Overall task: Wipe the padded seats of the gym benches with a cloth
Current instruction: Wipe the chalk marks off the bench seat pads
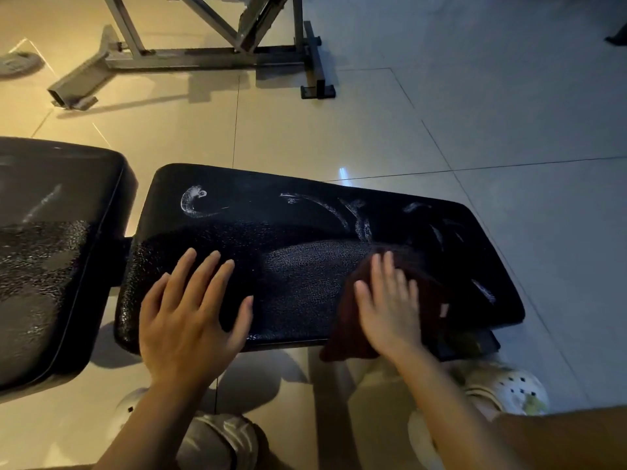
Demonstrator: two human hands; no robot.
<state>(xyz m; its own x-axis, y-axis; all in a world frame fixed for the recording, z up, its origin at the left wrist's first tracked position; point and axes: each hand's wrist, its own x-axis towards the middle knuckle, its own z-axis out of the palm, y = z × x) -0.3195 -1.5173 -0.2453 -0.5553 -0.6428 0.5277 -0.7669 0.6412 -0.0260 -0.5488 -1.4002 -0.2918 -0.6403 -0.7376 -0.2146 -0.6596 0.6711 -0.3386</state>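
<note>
A black padded bench seat (298, 232) lies across the middle of the view, with white smears along its far half. My left hand (190, 313) rests flat on the seat's near left part, fingers spread and straight. My right hand (390, 307) presses flat on a dark reddish-brown cloth (353, 334) that lies on the seat's near right part and hangs over its front edge. A second black pad (51, 252), the adjoining part of the bench, sits to the left with faint white marks on it.
A grey metal frame (203, 52) of another gym machine stands on the tiled floor beyond the bench. A weight plate (17, 62) lies at the far left. My feet in light perforated clogs (509, 388) stand under the seat's front edge.
</note>
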